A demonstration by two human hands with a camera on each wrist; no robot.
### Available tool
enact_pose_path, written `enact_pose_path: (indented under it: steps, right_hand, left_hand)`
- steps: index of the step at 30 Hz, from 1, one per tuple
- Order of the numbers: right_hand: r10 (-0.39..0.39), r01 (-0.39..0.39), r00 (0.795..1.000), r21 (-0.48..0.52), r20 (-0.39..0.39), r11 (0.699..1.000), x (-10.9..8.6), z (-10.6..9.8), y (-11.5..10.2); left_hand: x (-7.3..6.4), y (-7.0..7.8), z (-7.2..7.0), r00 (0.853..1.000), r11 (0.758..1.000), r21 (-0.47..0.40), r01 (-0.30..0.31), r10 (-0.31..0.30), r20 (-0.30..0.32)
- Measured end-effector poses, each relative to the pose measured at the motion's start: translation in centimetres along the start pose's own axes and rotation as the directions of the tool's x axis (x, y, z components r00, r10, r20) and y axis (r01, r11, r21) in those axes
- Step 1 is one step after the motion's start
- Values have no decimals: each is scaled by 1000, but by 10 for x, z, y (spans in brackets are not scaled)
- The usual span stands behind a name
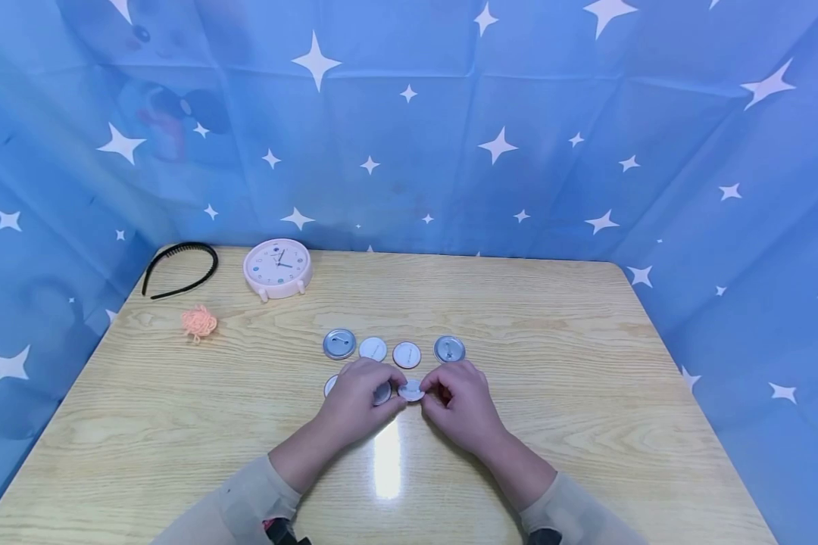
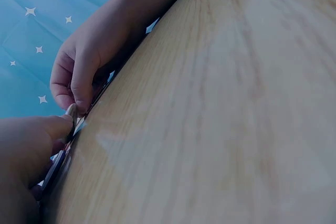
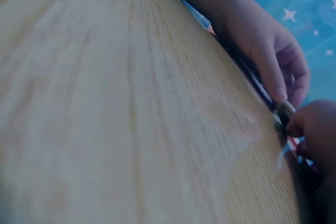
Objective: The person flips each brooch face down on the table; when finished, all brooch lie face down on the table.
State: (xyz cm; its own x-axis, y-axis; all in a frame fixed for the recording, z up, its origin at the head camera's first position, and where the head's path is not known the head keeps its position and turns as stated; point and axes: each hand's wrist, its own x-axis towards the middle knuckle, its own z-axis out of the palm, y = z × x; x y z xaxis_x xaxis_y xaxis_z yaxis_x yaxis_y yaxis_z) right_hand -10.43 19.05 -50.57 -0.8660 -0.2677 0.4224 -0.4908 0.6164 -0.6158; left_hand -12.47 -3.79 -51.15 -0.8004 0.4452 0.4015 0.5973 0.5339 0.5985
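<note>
A round pin-back button badge (image 1: 410,390), its pale back facing up, is held by its edges between both hands just over the table. My left hand (image 1: 361,397) pinches its left side with thumb and forefinger. On the opposite edge, the thumb and forefinger of my right hand (image 1: 463,401) grip it. In the right wrist view the badge (image 3: 285,113) is tilted between the fingertips. Partly under the left hand lie a white-backed badge (image 1: 330,385) and another badge (image 1: 382,393). Something reddish shows beneath the right hand, mostly hidden.
Beyond the hands lie a silver-backed badge (image 1: 339,344), two white-backed badges (image 1: 373,349) and another silver one (image 1: 449,349). Farther left are a pink clock (image 1: 277,269), a black headband (image 1: 213,261) and a pink yarn bundle (image 1: 199,322). A blue starry curtain (image 1: 409,136) borders the wooden table (image 1: 586,363).
</note>
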Motion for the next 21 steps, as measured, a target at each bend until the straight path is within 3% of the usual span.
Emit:
enact_pose_path:
  steps: [7,21]
  right_hand:
    - [-7,7,1000,-11,8,1000,0,-1,-2]
    - [16,-16,999,-28,31,999,-1,-2,-1]
  left_hand:
    - [0,1,-1,999,999,39,3,-4,42]
    - [-1,3,-2,999,999,46,-5,3,48]
